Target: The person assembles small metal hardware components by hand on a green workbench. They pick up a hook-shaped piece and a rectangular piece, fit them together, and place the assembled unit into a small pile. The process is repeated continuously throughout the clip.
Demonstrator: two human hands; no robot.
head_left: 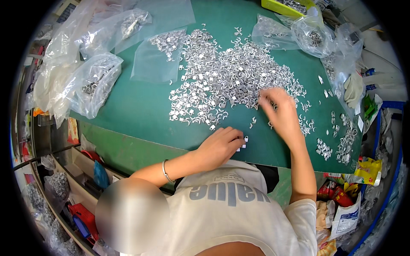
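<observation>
A broad heap of small silver metal pieces (239,72) covers the middle of the green table. Many are curved like crescents; others look like tiny padlocks with square bodies. At the near edge of the heap is my right hand (279,109), its fingers bent over the pieces and smeared by motion. My left hand (222,145) rests near the table's front edge with fingers curled together; what they hold, if anything, is hidden. A few padlock-shaped pieces (244,146) lie right beside its fingertips. One small cluster of crescent pieces (253,122) sits between my hands.
Clear plastic bags with metal parts (96,85) crowd the table's left side. More bags (314,36) and a yellow-green tray (284,6) stand at the far right. Loose parts (347,141) lie along the right edge. Shelves with bags (60,187) are at the lower left.
</observation>
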